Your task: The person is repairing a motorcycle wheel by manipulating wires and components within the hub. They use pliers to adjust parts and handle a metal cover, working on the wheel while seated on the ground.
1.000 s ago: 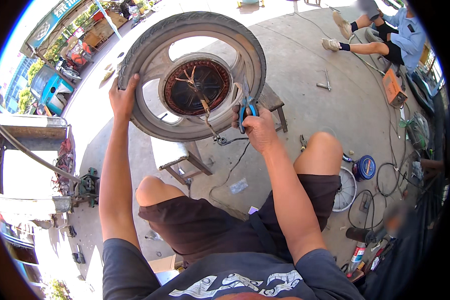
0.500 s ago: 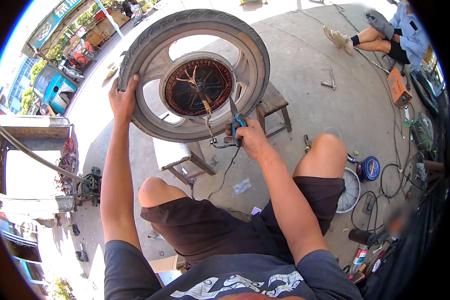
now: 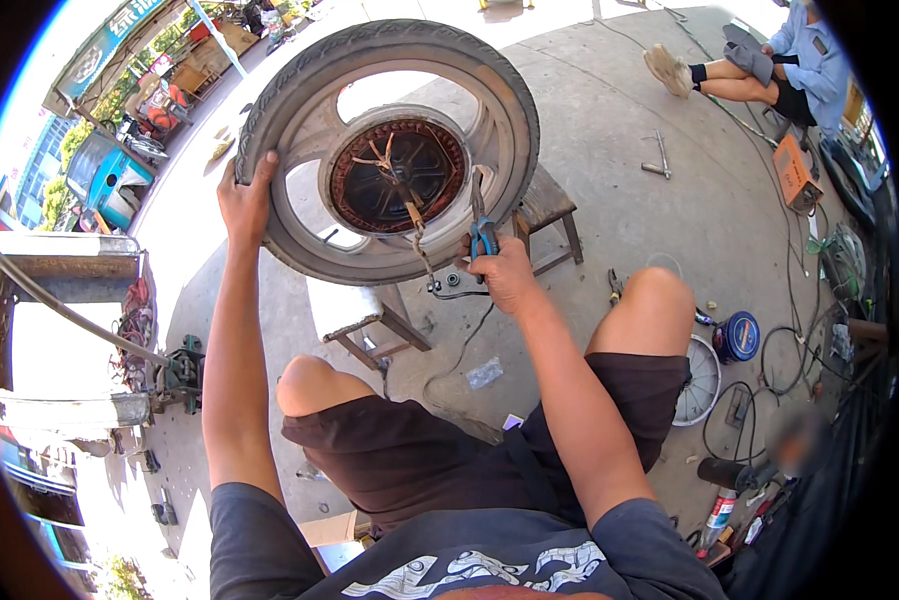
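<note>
A grey spoked wheel (image 3: 292, 225) with a black tyre stands tilted in front of me, resting about two low wooden stools. My left hand (image 3: 247, 200) grips the tyre's left side, thumb on the rim. In its middle sits an open hub motor (image 3: 400, 180) with copper windings round its edge, and bare wire ends stick up from it. A shaft with a cable (image 3: 422, 250) hangs from the hub toward me. My right hand (image 3: 505, 272) is closed around blue-handled pliers (image 3: 483, 236), whose jaws point up beside the lower right of the rim, apart from the wires.
One stool (image 3: 546, 212) stands right of the wheel, another (image 3: 355, 310) below it. Another pair of pliers (image 3: 615, 287) lies by my right knee, near a round metal cover (image 3: 700, 382) and a blue tub (image 3: 738, 338). A seated person (image 3: 805, 70) is at far right, beside an orange box (image 3: 798, 174).
The pliers have turned more upright and shifted slightly right, away from the cable. My left hand and the wheel stay nearly still. The seated person's arms have moved slightly.
</note>
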`<state>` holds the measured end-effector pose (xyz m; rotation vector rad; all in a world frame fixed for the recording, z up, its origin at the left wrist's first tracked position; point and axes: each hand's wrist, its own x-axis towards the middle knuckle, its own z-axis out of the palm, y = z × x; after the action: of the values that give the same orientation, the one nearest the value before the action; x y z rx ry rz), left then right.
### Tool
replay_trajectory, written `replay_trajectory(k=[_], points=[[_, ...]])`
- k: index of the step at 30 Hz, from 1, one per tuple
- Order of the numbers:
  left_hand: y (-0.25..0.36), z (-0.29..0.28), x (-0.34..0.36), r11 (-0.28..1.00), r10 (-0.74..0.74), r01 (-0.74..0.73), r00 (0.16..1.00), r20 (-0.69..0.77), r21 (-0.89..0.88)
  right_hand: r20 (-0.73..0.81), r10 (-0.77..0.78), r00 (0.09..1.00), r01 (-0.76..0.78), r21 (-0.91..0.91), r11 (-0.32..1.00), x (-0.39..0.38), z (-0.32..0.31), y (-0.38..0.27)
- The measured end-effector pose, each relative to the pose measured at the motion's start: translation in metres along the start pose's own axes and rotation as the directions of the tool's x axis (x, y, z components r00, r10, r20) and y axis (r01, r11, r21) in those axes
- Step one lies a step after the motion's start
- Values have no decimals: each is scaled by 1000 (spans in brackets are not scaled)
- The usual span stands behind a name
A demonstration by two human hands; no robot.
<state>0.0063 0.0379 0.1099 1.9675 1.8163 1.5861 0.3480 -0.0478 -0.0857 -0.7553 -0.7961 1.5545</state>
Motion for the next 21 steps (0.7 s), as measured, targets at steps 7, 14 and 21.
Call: replay_trajectory(k=[7,14,21], points=[[3,0,-1,1000,-7,7,1000,7,5,51,134,990,-139,122,983,-6,10,17],[-1,1,0,999,-9,10,1000,-10,32,8,192,981,-191,162,968,-8,19,13],[18,4,-7,999,33,-33,999,0,-30,-11,200,980,-196,152,969,-4,17,13]])
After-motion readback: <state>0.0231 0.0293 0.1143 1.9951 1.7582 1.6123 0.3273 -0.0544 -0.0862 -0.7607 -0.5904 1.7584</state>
